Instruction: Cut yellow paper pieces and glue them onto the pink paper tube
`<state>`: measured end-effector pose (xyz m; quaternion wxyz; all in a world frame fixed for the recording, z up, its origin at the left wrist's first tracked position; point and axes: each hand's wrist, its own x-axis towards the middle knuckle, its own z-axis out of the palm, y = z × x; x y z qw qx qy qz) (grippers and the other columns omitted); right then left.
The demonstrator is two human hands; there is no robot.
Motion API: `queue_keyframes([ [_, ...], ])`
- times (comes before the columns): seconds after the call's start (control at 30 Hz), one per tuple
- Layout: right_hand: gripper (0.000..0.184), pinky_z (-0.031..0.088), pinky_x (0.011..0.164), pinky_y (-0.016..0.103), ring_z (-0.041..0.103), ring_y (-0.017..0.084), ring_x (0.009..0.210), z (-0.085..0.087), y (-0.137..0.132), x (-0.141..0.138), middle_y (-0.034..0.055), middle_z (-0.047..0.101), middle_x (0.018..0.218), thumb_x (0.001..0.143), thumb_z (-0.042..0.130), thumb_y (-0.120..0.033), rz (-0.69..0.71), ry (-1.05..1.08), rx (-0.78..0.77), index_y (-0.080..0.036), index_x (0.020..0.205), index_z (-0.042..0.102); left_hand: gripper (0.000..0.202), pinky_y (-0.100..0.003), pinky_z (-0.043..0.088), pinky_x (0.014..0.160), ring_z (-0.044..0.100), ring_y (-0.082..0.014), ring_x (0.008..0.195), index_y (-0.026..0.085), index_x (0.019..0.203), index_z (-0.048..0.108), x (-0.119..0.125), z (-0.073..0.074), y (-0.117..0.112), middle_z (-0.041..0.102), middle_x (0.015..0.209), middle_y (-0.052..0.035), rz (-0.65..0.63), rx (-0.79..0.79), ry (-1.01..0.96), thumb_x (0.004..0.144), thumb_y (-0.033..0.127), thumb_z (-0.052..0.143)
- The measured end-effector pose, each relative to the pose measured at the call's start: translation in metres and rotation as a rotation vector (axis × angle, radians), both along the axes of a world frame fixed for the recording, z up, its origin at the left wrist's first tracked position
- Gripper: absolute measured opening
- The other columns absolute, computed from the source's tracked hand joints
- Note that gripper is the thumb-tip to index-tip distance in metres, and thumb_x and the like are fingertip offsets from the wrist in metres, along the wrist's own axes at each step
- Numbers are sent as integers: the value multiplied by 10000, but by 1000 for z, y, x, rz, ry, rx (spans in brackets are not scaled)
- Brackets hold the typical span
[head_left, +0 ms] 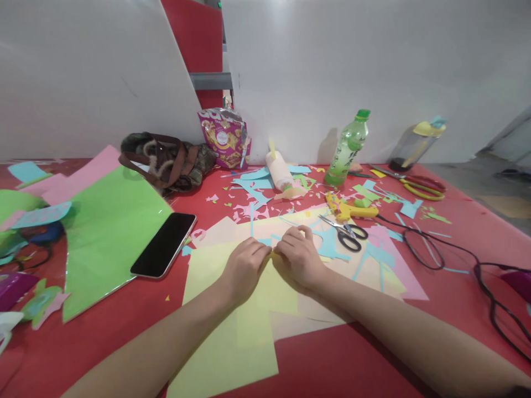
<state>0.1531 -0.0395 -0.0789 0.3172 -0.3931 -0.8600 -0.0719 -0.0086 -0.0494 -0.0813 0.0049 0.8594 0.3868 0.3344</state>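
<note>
Over the pale yellow paper (232, 342), my left hand (248, 268) and my right hand (298, 254) meet fingertip to fingertip. Both are closed in a pinch. Whatever lies between the fingertips is too small and too covered to name; a hint of yellow shows there. Just right of my right hand, scissors (349, 235) with black handles lie on blue paper scraps (332, 246). Behind them rests a yellow glue gun (350, 210) with a black cord (423, 232).
A phone (164, 246) lies partly on green sheets (108, 237) at left. Farther back are a camouflage bag (182, 160), a purple snack pouch (224, 138), a paper roll (279, 171), a green bottle (346, 149), red-and-yellow scissors (423, 188) and a clear cup (417, 146). Scraps litter the red table (315, 365).
</note>
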Motion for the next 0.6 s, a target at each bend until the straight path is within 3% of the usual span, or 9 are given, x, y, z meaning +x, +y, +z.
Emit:
queue_keyframes([
  [0.23,130,232,831,355,470,159,768,3,-2,-3,6,585,619,780,465,-159,3,22,-71,-171,678,546,239,-312,456,635,519,-174,683,148,737,572,0,-1,0,600,688,-67,40,-36,28,866,162,371],
  [0.6,150,207,882,375,471,156,779,-4,-2,-2,8,587,629,782,448,-108,6,-39,-72,-164,721,573,263,-298,443,615,513,-170,649,149,683,568,0,1,0,582,640,-61,58,-6,74,860,158,374],
])
